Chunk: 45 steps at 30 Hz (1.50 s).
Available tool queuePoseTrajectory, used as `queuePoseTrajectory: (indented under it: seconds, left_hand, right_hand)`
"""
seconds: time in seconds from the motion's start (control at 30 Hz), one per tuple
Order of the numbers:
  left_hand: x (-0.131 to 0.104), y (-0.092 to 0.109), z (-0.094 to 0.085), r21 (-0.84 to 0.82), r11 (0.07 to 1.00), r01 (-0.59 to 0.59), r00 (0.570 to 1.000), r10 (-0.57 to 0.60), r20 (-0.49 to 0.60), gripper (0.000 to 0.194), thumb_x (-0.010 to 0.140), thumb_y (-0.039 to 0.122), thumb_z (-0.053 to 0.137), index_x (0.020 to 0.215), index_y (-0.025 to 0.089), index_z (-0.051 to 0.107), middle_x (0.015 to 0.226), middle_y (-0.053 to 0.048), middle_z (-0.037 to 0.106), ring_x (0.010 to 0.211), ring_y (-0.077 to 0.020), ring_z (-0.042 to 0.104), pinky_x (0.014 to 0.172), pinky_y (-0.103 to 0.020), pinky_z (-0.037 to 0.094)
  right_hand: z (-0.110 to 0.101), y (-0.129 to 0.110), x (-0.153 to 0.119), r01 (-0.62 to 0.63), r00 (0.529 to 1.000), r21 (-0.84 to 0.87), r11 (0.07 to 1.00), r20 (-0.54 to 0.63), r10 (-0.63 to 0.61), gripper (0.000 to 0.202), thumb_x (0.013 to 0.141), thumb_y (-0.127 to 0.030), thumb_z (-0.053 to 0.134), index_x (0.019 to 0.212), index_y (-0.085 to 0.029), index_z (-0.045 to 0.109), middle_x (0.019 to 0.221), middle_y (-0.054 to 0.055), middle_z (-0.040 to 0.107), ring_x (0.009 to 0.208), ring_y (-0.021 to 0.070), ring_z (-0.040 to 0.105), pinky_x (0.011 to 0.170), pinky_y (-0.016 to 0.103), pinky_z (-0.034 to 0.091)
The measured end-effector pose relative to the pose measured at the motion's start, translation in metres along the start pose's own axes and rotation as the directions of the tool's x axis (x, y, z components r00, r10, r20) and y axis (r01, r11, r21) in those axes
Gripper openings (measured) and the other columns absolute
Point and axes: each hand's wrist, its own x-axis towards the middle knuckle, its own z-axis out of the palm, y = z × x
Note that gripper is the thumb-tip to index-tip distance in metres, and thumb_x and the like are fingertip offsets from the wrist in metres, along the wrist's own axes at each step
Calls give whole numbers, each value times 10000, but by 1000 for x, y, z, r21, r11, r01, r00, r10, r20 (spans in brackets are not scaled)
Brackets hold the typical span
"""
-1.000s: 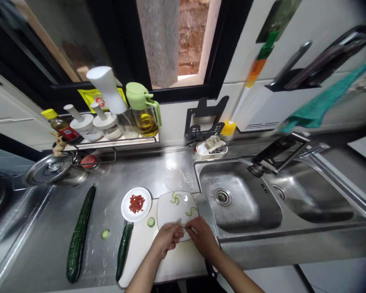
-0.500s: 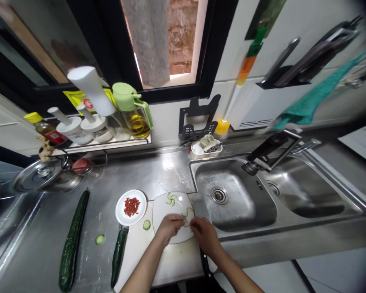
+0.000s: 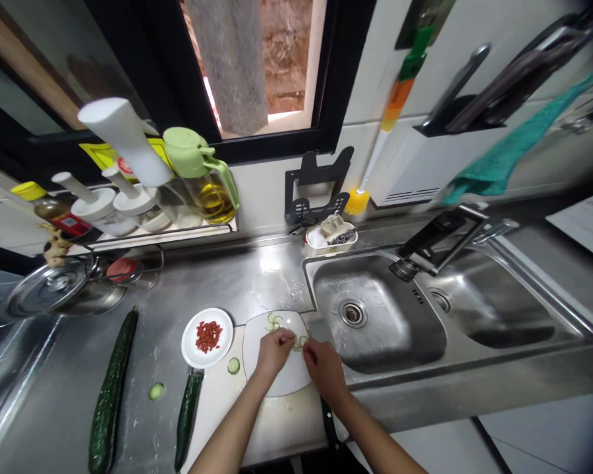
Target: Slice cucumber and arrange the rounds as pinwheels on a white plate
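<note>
A white square plate (image 3: 284,380) lies on a pale cutting board (image 3: 217,421), with thin curved cucumber slices (image 3: 273,322) near its far edge and more slices (image 3: 300,343) at its right side. My left hand (image 3: 275,353) is over the plate, thumb and fingers pinched beside the right-hand slices. Close by on the right, my right hand (image 3: 325,370) has its fingers curled together at the plate's right edge. What either pinch holds is too small to make out. One round cucumber slice (image 3: 233,365) rests on the board left of the plate.
Left of the plate are a white dish of red goji-like bits (image 3: 188,339), a cut cucumber (image 3: 188,415), another round slice (image 3: 156,392) and a long whole cucumber (image 3: 109,401). A double sink (image 3: 375,342) is at the right. Behind stands a seasoning rack (image 3: 161,236).
Both hands have moved slightly away from me over the plate, and their fingertips are a little farther apart. The view has shifted slightly; the dish and cucumbers stay in place.
</note>
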Motion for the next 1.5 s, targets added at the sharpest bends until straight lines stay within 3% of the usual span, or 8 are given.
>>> queuePoseTrajectory:
  seconds: [0.37, 0.63, 0.97, 1.3, 1.5]
  left_hand:
    - [0, 5, 8, 164, 986, -37, 998, 45, -48, 131, 746, 154, 565, 767, 192, 688, 727, 6, 685, 670, -114, 591, 655, -214, 413]
    - [0, 7, 9, 176, 984, -30, 998, 38, -42, 120, 762, 163, 556, 760, 189, 674, 716, 7, 670, 649, -107, 573, 631, -207, 384]
    - [-3, 12, 10, 269, 963, -29, 998, 43, -45, 136, 782, 156, 524, 758, 196, 652, 757, -6, 654, 714, -123, 571, 674, -221, 375]
    - [-9, 12, 14, 288, 957, -25, 994, 54, -95, 166, 817, 167, 495, 917, 198, 624, 869, -32, 645, 797, -144, 569, 724, -241, 391]
    - [-10, 11, 14, 348, 934, -81, 991, 113, -73, 173, 827, 176, 471, 780, 193, 637, 788, -34, 627, 774, -152, 564, 717, -244, 383]
  right_hand:
    - [7, -1, 1, -16, 999, -164, 986, -39, 10, 157, 878, -216, 473, 829, -219, 622, 775, 15, 646, 837, 183, 527, 660, 269, 270]
    - [4, -5, 0, -43, 999, -164, 986, -31, 38, 159, 883, -208, 469, 838, -218, 621, 799, 16, 649, 860, 183, 524, 666, 274, 274]
    - [6, -12, 2, -35, 999, -297, 954, -14, 33, 143, 887, -223, 492, 832, -211, 624, 838, 20, 656, 898, 203, 516, 651, 303, 269]
    - [11, -13, 1, -22, 999, -350, 936, -35, 10, 110, 871, -206, 519, 830, -215, 620, 863, 31, 645, 928, 233, 498, 650, 332, 269]
    - [9, -15, 1, -1, 999, -353, 936, -42, -15, 105, 864, -184, 514, 837, -209, 612, 876, 50, 633, 932, 248, 491, 656, 342, 278]
